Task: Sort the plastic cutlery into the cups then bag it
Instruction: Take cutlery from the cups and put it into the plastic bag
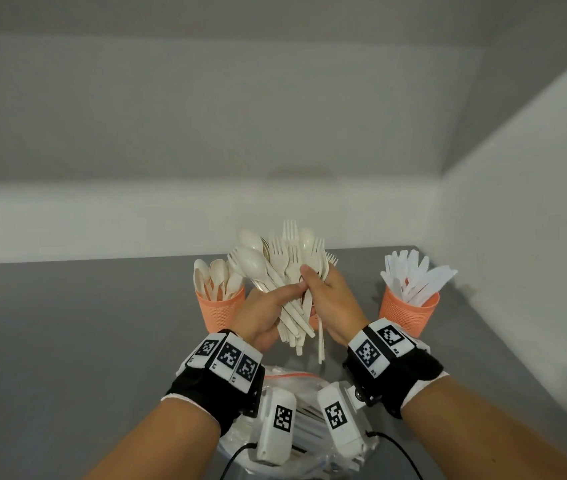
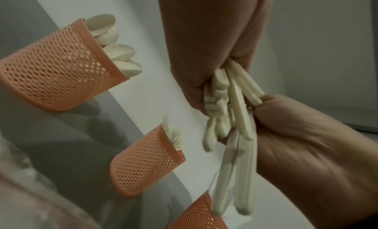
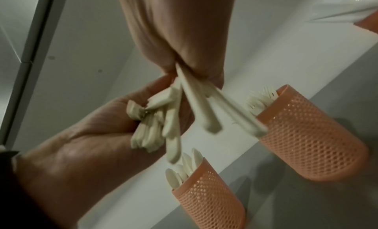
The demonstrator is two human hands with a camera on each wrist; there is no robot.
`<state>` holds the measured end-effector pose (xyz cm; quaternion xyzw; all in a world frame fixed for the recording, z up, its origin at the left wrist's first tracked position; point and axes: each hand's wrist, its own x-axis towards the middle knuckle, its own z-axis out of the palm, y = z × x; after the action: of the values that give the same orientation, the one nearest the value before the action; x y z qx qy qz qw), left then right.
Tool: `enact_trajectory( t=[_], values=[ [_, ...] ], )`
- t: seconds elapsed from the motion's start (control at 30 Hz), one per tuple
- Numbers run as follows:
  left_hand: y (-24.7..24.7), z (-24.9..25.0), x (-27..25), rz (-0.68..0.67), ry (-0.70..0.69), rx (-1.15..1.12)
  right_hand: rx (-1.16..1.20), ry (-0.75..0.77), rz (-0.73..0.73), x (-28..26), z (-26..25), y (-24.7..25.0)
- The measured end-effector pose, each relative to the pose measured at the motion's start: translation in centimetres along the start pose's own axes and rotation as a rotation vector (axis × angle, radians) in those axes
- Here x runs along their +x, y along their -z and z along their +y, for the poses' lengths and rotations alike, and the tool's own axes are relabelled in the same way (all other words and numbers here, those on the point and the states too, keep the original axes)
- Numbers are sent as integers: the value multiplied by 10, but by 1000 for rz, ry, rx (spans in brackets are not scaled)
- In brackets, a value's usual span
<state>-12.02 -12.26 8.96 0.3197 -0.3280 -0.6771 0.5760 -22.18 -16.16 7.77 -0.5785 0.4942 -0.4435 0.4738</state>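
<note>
A cutlery bundle [image 1: 275,268] of cream spoons and forks fans out above the grey table [image 1: 67,341]. My left hand [image 1: 283,294] grips its handles [image 2: 216,103] from the left. From the right, my right hand [image 1: 313,278] pinches a few of the same handles [image 3: 202,106]. Three orange mesh cups stand behind. The left cup [image 1: 219,308] holds spoons and the right cup [image 1: 408,311] holds white knives. The middle cup [image 2: 147,164] holds forks and is almost hidden behind my hands in the head view.
A clear zip bag [image 1: 295,377] with a red seal lies on the table just under my wrists. White walls close off the table at the back and on the right [image 1: 517,237]. Bare table stretches to the left.
</note>
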Motion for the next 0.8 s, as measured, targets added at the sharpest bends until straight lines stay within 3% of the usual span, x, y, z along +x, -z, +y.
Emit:
enact_trajectory(
  t=[0.13,0.2,0.27,0.37,0.57,0.7,0.8],
  values=[
    [1,3,6,40,37,70,98,29,65,-1,-20,17],
    [4,4,9,83,23,115,132,115,116,1,-27,26],
    [6,4,11,84,3,151,111,172,61,-2,-34,27],
    [4,2,11,24,-16,183,52,121,-57,-4,-37,20],
    [3,2,11,22,1,193,-180,101,-43,3,-33,13],
    [1,8,13,6,-1,211,-165,183,-10,2,-36,8],
    [-1,15,16,-12,21,232,-104,148,-18,4,-40,4]
  ],
)
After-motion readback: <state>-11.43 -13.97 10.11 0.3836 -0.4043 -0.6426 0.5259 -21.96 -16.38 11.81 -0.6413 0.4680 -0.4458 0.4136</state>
